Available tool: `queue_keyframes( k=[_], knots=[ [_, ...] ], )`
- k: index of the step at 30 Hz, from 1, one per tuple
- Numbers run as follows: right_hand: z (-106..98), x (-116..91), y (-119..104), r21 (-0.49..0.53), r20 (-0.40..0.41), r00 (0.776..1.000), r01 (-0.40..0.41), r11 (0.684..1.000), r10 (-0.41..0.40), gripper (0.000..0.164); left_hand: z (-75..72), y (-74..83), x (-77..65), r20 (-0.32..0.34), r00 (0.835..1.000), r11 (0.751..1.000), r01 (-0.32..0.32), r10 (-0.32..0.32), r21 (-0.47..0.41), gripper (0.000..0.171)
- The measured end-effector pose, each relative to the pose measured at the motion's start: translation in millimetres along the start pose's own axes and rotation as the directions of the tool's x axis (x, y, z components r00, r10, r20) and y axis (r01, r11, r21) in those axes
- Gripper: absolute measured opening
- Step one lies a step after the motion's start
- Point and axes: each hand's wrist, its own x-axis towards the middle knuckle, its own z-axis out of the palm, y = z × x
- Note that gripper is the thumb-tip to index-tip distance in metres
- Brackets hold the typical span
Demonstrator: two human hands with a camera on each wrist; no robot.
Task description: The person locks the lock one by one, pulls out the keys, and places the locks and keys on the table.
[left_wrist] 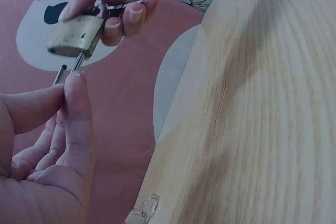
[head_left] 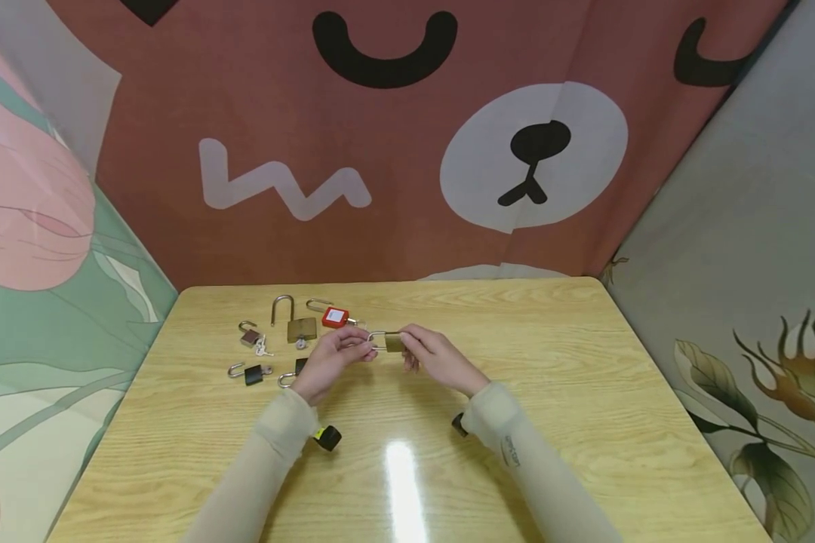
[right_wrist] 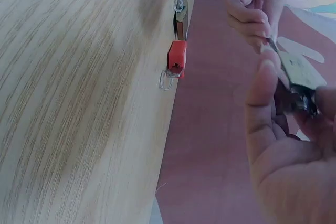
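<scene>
A brass padlock (head_left: pixel 393 342) is held up between the two hands above the middle of the table. My left hand (head_left: pixel 333 358) pinches its silver shackle (left_wrist: pixel 77 62) between thumb and fingers. One shackle leg enters the lock body; the other leg's tip stands free of it in the left wrist view. My right hand (head_left: pixel 441 358) grips the body, thumb on its face. Small keys (left_wrist: pixel 118 8) at the keyhole end lie among the right fingers, partly hidden and blurred in the right wrist view.
Left on the wooden table (head_left: pixel 584 422) lie several padlocks with open shackles: a red one (head_left: pixel 335 317), a large brass one (head_left: pixel 302 329), a small brown one (head_left: pixel 250 337) with keys, and a black one (head_left: pixel 253 374). Another dark padlock (head_left: pixel 301 365) is partly behind the left hand.
</scene>
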Motion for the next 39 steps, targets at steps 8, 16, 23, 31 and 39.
queue_keyframes(
  k=[8,16,23,31,39],
  knots=[
    [3.5,1.8,0.3,0.094,-0.041,0.998,-0.053,0.994,0.057,0.038,4.9,1.3,-2.2,-0.001,1.0,1.0,-0.02,0.02,0.007,0.034],
    [4.4,1.7,1.9,0.163,-0.031,0.997,-0.07,0.984,0.076,0.035,7.3,0.8,-1.6,-0.017,0.999,0.999,-0.042,0.043,0.01,0.03],
    [4.5,0.8,0.9,0.169,-0.043,0.995,-0.081,0.982,0.09,0.029,14.8,4.4,-1.1,-0.058,0.995,0.994,-0.077,0.081,0.071,0.027],
    [4.0,1.7,4.0,0.161,-0.041,0.996,-0.077,0.984,0.084,0.028,21.6,9.1,-2.1,-0.069,0.991,0.965,-0.091,0.111,0.247,0.025],
    [1.7,-0.4,2.1,0.168,-0.02,0.998,-0.052,0.984,0.056,0.025,26.7,13.9,-7.1,-0.044,0.982,0.868,-0.14,0.183,0.477,0.029]
  ],
)
